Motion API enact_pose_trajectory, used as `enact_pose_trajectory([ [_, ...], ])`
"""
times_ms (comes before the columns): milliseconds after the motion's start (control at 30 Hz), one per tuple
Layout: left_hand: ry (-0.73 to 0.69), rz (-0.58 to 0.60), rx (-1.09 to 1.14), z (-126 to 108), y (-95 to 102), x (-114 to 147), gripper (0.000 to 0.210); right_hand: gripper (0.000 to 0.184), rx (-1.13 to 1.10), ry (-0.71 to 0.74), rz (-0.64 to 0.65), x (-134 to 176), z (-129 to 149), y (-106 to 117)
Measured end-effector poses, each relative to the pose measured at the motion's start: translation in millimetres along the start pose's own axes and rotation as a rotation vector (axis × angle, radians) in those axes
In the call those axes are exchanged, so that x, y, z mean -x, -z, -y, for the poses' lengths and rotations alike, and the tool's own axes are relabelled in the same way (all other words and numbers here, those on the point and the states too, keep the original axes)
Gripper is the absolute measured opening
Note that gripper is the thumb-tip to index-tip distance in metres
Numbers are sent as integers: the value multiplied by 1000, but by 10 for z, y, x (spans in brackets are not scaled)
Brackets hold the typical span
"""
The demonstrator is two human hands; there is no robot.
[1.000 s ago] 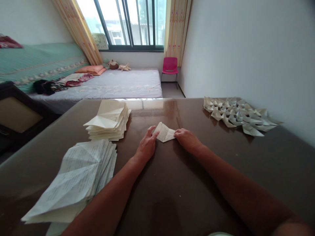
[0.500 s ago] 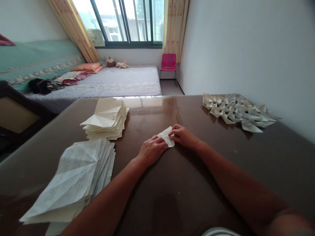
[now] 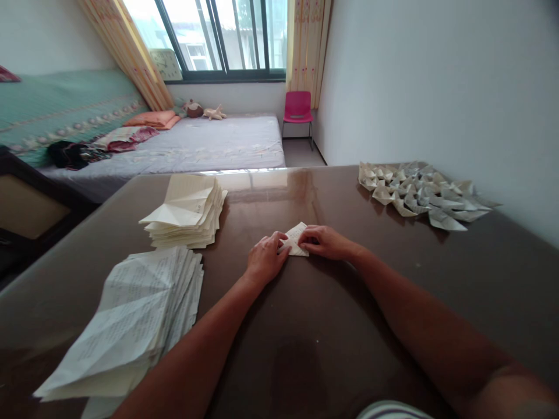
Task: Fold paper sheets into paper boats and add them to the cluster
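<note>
A small folded sheet of paper with writing on it lies on the brown table between my hands. My left hand grips its left edge, with the thumb and fingers closed on the paper. On the other side, my right hand pinches the right edge, fingers bent down onto it. Parts of the paper are hidden beneath the fingertips. Left of my left arm lies a stack of creased, written white sheets. Behind that stack sits a pile of cream creased paper.
Several folded paper boats stand grouped at the table's far right, near the white wall. Beyond the far edge are a bed and a pink chair under the window.
My left hand has shifted slightly up and left, its fingers now more bent at the paper's edge. My right fingers have moved a little lower on the paper, whose outline looks more pointed.
</note>
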State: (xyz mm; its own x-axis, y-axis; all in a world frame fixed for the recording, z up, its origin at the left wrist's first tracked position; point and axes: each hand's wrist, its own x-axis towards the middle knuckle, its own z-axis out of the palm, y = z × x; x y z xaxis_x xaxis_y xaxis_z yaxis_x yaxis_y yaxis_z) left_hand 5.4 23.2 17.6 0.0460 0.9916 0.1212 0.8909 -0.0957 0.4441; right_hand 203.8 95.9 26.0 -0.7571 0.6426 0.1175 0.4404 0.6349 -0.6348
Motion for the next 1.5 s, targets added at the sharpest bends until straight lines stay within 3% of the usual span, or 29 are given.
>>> enact_pose_trajectory([
  [833,26,-9,-24,-64,-7,-8,24,13,-22,-20,-5,7,0,0],
  [1167,-4,8,-56,-41,-15,-11,25,13,15,71,68,1,-40,42],
  [1267,-86,-55,-122,-63,10,14,28,13,-21,72,64,-3,-47,36],
  [1367,-274,-133,-251,-105,48,55,21,13,-34,68,52,-4,-48,24],
  [1500,-490,-27,-403,-169,50,131,17,11,-20,72,40,-8,-51,8],
])
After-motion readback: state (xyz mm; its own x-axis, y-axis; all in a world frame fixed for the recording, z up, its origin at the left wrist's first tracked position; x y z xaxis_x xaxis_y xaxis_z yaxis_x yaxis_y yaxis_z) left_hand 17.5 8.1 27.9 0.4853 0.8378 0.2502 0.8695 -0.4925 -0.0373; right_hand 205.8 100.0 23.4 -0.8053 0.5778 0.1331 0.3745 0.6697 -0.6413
